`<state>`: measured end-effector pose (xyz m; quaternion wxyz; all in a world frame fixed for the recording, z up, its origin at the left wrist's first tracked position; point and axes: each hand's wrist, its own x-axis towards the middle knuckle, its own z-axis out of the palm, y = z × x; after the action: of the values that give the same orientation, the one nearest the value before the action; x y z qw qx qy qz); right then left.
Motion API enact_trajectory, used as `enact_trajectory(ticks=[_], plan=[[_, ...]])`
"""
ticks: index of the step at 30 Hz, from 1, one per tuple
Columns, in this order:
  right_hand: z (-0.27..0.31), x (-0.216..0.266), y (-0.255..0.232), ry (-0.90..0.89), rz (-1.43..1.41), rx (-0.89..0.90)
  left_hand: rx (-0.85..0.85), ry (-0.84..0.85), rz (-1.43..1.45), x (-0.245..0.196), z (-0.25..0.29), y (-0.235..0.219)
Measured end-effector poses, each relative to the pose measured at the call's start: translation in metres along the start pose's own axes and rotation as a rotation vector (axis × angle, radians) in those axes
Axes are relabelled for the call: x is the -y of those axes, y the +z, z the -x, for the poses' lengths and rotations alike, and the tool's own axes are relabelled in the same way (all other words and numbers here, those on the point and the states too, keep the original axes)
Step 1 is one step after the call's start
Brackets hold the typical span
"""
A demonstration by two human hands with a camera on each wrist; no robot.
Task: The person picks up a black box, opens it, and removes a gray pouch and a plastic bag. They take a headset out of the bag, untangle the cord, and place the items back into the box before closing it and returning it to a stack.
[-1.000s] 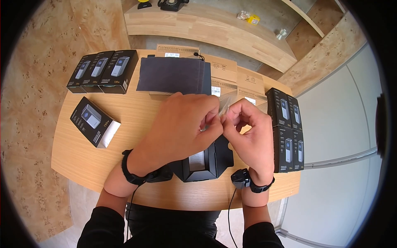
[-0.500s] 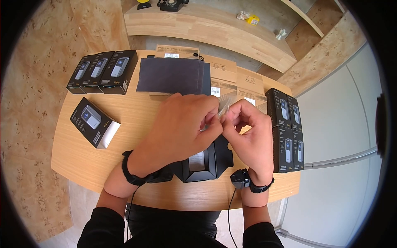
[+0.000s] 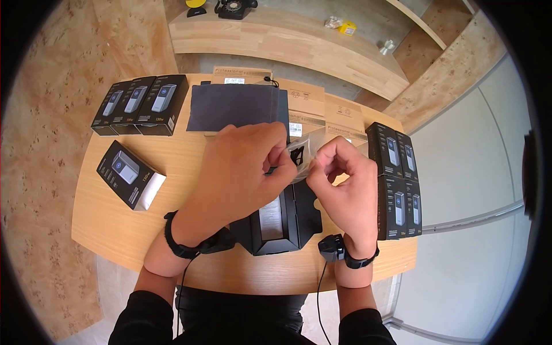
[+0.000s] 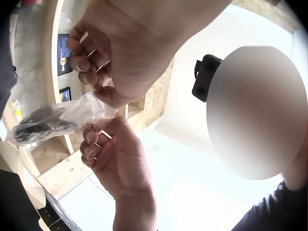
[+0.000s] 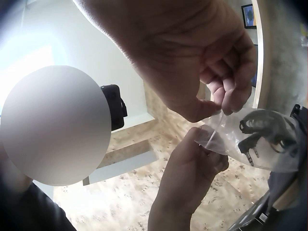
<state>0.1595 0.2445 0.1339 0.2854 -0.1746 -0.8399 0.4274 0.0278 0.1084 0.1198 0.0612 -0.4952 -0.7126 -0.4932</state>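
Observation:
A clear plastic bag (image 3: 310, 146) hangs between my hands, with a coiled black cable (image 5: 260, 125) inside that has a pronged plug end. My left hand (image 3: 244, 167) pinches one side of the bag's top edge between thumb and fingers. Opposite it, my right hand (image 3: 348, 184) pinches the other side, fingers curled. In the right wrist view the bag's mouth edge runs between both hands' fingertips. Below them on the table lies a black box (image 3: 276, 247) with its flaps spread, holding a pale printed item (image 3: 271, 221). My left hand partly hides this box.
A dark grey pouch (image 3: 230, 109) lies across cardboard boxes (image 3: 345, 115) at the back of the table (image 3: 149, 236). Black product boxes (image 3: 164, 100) stand back left, with more (image 3: 394, 207) at the right. One black carton (image 3: 126, 172) with a white end lies at the left.
My left hand has shifted left, away from the right hand. The bag between them now shows wider, with the black cable visible in it. The head view has also shifted slightly.

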Motion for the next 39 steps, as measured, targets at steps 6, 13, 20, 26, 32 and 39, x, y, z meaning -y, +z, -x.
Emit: enact_trajectory(ticks=[6,13,20,26,32,39], plan=[[0.000,-0.001,-0.004,0.021,0.040,-0.016,0.009,-0.054,0.007,0.002,0.000,-0.005],[0.000,-0.005,-0.004,-0.008,0.117,0.002,0.009,-0.057,0.016,0.004,-0.001,-0.006],[-0.001,0.006,-0.001,-0.120,0.099,-0.002,0.013,-0.036,0.048,0.002,0.001,0.001],[0.003,-0.004,-0.004,-0.232,0.239,0.167,0.042,-0.016,0.065,0.001,0.003,0.006],[0.001,-0.016,-0.004,-0.181,0.286,0.320,0.107,0.216,-0.018,-0.005,0.006,0.011],[-0.005,-0.007,-0.007,-0.187,0.139,0.146,0.194,0.104,0.273,-0.005,0.001,-0.003]])
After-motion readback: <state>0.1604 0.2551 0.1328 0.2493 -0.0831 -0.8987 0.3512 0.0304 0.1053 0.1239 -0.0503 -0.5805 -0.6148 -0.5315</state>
